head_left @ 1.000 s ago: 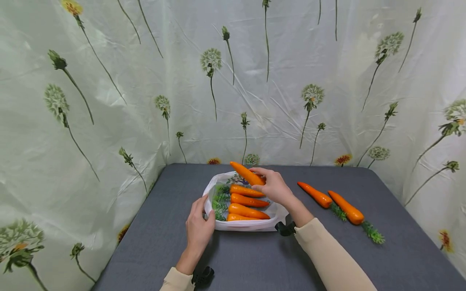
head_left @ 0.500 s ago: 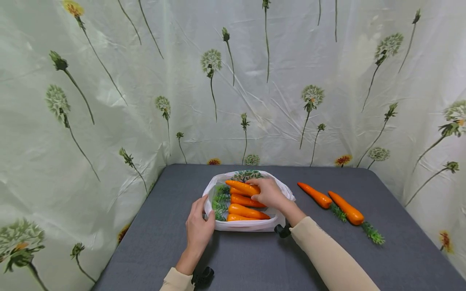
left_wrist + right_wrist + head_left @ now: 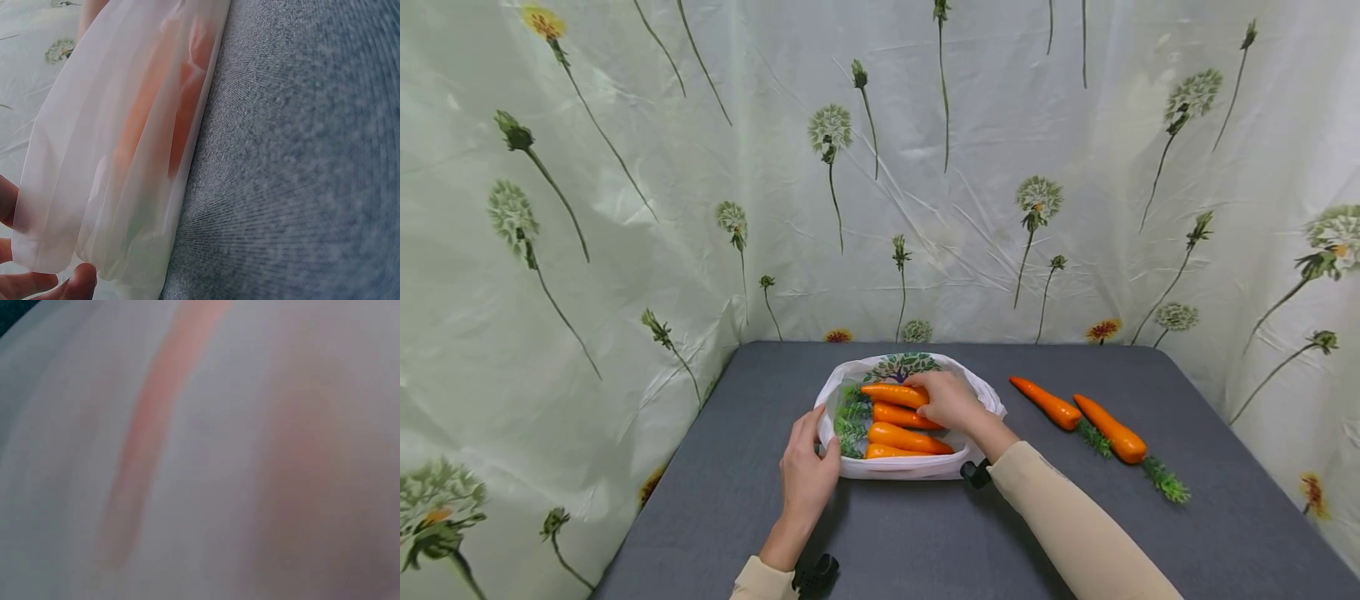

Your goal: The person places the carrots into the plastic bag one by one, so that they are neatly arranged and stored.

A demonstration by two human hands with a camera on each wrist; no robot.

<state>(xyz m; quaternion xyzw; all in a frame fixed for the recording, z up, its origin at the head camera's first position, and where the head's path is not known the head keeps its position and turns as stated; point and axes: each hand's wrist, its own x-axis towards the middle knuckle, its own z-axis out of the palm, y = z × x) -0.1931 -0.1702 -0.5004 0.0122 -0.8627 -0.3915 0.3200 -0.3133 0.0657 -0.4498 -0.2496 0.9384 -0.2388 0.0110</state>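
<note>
Sleeves (image 3: 1071, 525), pale in colour, reach in from the near side of the bag (image 3: 902, 471), the left one with a black device (image 3: 817, 572) at its cuff; at the bag's near left corner, the left hand (image 3: 807, 479) has its fingers and thumb curled on the white rim, holding the thin film. Inside the bag, from its near wall back, lie the front carrot (image 3: 891, 451), partly hidden by the rim, the second carrot (image 3: 906, 437) and the third carrot (image 3: 898, 415), with green leaves (image 3: 852, 417) bunched along the bag's left side. Beyond these, in the bag's far part, the right hand (image 3: 951, 404) grasps the thick end of the held carrot (image 3: 887, 394), fingers clasped on it and its tip towards the bag's left side. Right of the bag, well apart from it, two loose carrots (image 3: 1116, 433) lie side by side on the grey table (image 3: 910, 542), leaves at their near ends. Behind the bag hangs a white curtain (image 3: 760, 150) printed with dandelions
</note>
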